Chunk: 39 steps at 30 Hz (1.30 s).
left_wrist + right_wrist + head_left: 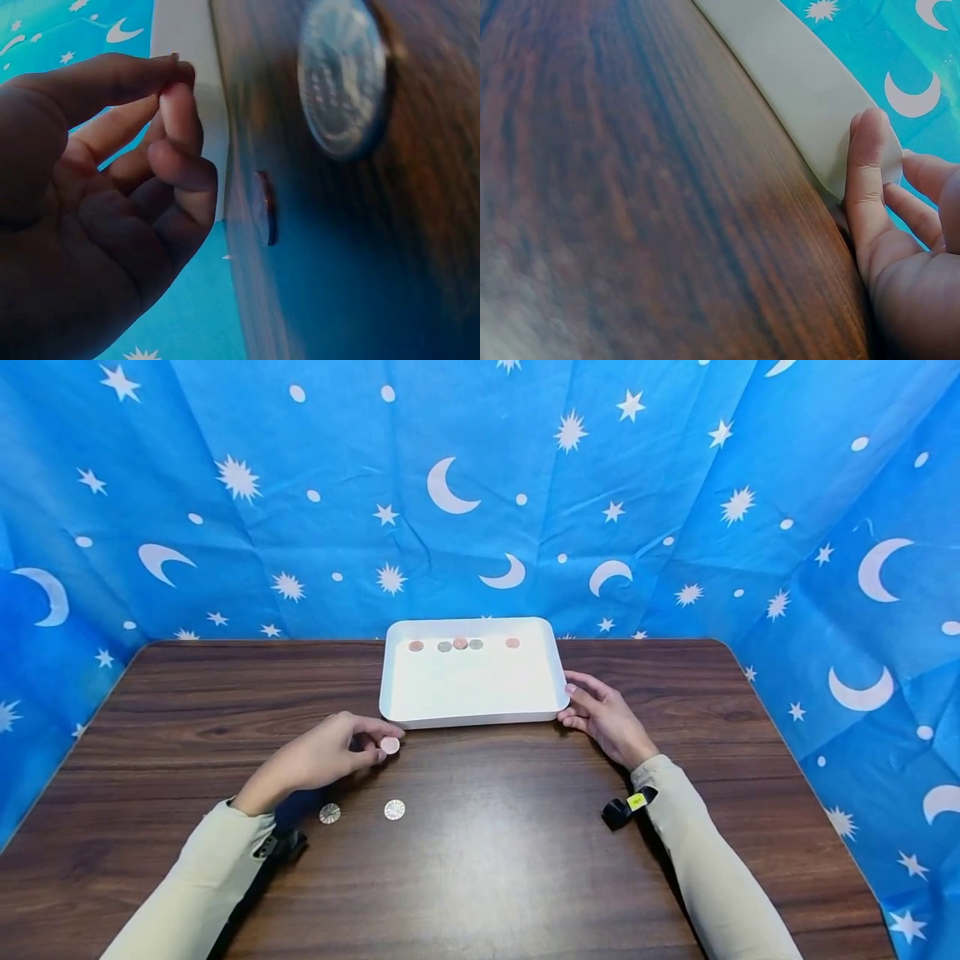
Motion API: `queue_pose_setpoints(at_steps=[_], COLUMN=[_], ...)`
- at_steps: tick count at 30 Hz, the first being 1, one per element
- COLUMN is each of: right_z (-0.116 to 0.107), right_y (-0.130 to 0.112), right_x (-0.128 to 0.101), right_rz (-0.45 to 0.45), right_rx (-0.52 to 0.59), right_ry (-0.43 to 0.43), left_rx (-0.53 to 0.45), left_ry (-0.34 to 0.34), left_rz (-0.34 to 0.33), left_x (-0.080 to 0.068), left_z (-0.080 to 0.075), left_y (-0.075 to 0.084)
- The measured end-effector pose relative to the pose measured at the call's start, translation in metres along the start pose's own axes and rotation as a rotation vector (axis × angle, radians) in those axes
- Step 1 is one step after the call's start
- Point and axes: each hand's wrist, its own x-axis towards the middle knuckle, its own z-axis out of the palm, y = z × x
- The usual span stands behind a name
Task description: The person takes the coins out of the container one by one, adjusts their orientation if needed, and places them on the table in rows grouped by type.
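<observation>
My left hand (330, 747) pinches a pale pinkish coin (389, 745) between thumb and fingertips, just in front of the tray's near left corner. In the left wrist view the fingertips meet, and the coin is hard to make out there. My right hand (603, 718) holds the white tray (472, 723) at its near right corner; in the right wrist view a digit (868, 154) lies against the tray's outer wall. Two silvery coins lie on the table near my left wrist, one to the left (330, 812) and one to the right (394, 810).
Inside the tray, several copper and silver coins (460, 644) lie in a row along the far side. The brown wooden table (495, 860) ends at a blue curtain (337, 527) with moons and stars. A black strap (628, 807) hangs from the right sleeve.
</observation>
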Motion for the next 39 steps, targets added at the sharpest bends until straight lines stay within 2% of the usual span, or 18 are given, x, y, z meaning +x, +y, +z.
queue_pose_setpoints(at_steps=[6, 14, 17, 30, 39], right_z=[0.002, 0.002, 0.0, -0.003, -0.004], right_y=[0.001, 0.002, 0.001, 0.0, 0.004], right_x=[0.0, 0.002, 0.002, 0.002, 0.003], right_rz=[-0.007, -0.019, -0.024, -0.025, -0.024], right_rx=[0.014, 0.025, 0.026, 0.016, 0.006], right_ry=[-0.002, -0.015, -0.018, -0.019, -0.016], left_rx=[0.108, 0.201, 0.202, 0.142, 0.147], left_ry=[-0.015, 0.081, 0.103, 0.084, 0.091], left_rz=[0.032, 0.09, 0.095, 0.069, 0.061], left_x=[0.004, 0.005, 0.006, 0.018, 0.019], left_z=[0.002, 0.004, 0.005, 0.006, 0.008], left_y=[-0.004, -0.006, -0.006, -0.013, -0.011])
